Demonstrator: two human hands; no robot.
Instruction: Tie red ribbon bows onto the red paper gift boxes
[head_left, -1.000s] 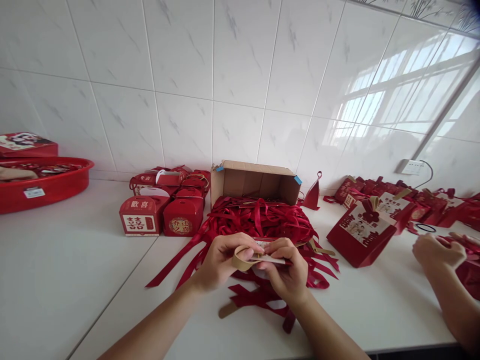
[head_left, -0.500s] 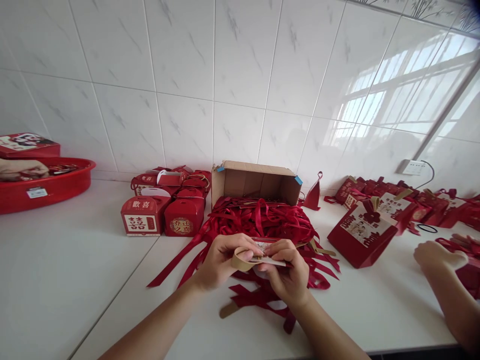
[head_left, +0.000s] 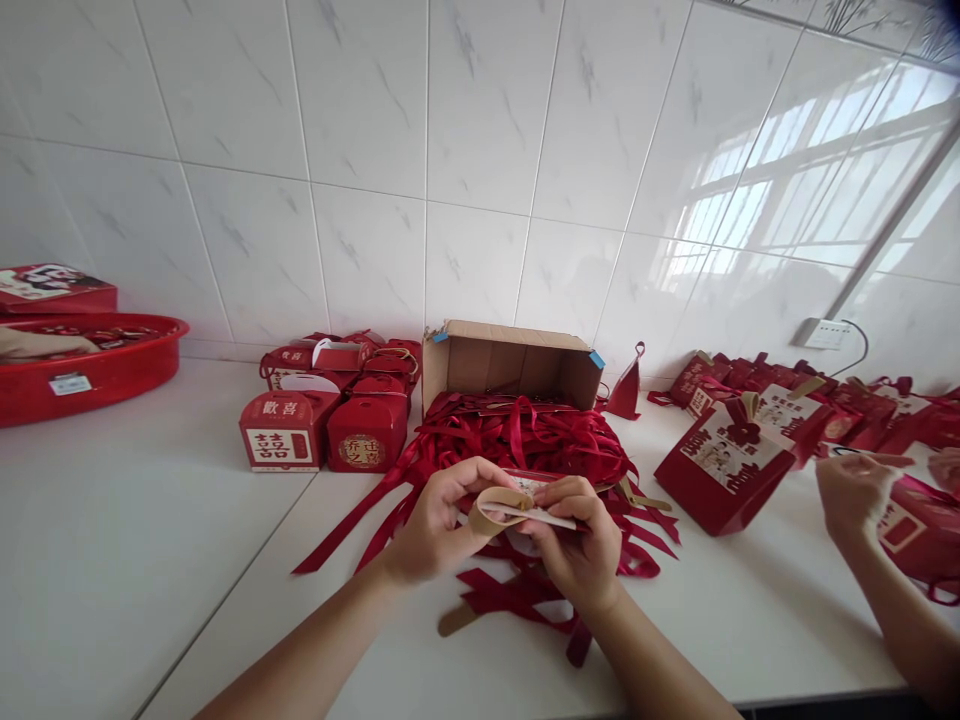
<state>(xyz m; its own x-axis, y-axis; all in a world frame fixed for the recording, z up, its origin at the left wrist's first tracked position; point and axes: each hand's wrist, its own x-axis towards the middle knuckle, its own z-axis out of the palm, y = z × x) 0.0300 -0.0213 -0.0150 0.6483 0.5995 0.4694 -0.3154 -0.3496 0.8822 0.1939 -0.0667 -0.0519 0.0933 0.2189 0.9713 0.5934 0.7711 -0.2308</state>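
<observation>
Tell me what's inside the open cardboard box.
Red ribbons spill from the cardboard box; bare brown inner walls show above them. Its floor and anything beneath the ribbons are hidden.

Bright daylight, window glare on glossy wall tiles (head_left: 787,170), soft shadows, wide-angle bending at edges

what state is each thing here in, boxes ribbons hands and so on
red ribbons: loose, tangled heap
cardboard box: open, red ribbons spilling out
small red boxes: folded shut, upright
red bag: standing upright
tan ribbon: bent into a loop, pinched
left hand: shut on tan ribbon
right hand: shut on card
red basin: holds things
</observation>
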